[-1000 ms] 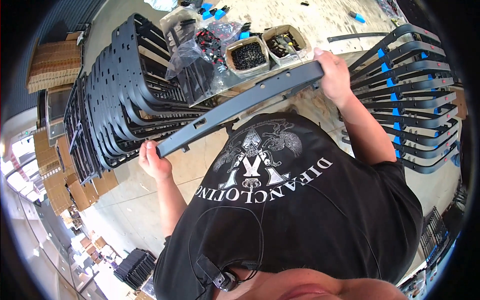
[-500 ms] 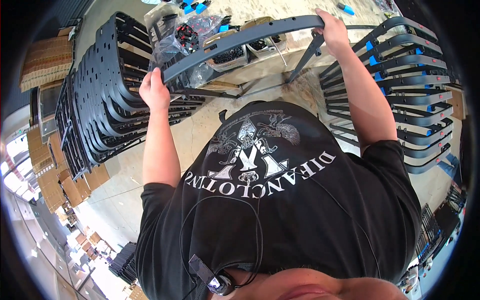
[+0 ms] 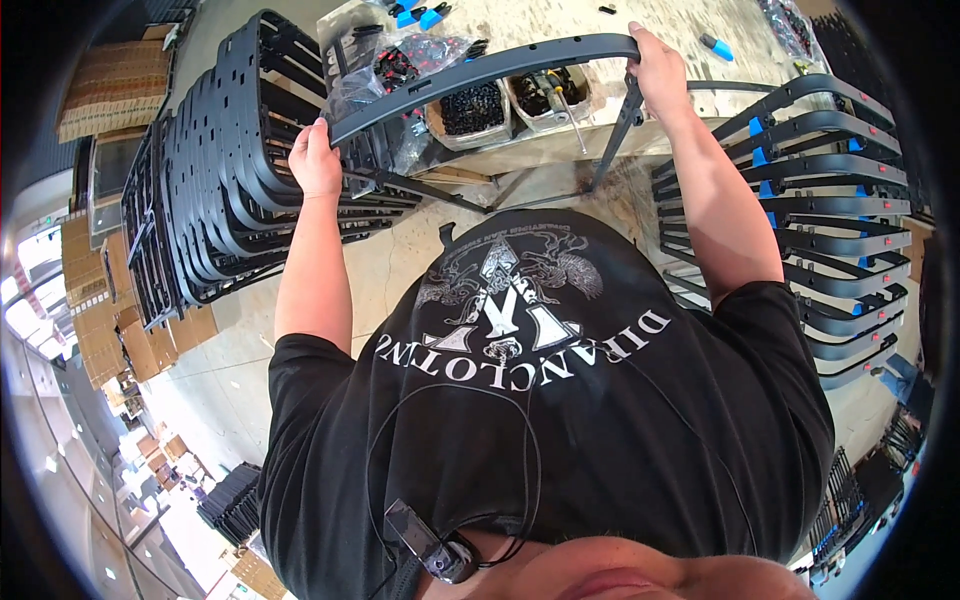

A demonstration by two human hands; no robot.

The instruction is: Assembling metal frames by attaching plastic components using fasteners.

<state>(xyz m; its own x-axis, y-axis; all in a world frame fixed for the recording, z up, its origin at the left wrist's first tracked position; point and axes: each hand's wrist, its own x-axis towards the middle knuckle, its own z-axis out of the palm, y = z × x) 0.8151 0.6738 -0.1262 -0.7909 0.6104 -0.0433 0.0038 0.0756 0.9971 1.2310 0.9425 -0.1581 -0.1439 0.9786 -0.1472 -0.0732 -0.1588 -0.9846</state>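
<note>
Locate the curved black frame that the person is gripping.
In the head view's upper middle, the curved black frame stretches between the left hand and the right hand, its long bar showing just above two tan, open-topped boxes.

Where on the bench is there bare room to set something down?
Mostly bare: the workbench past the held black frame, between the blue pieces at left and the lone blue piece at right. Crowded: near left, with a plastic bag and two open boxes.
</note>
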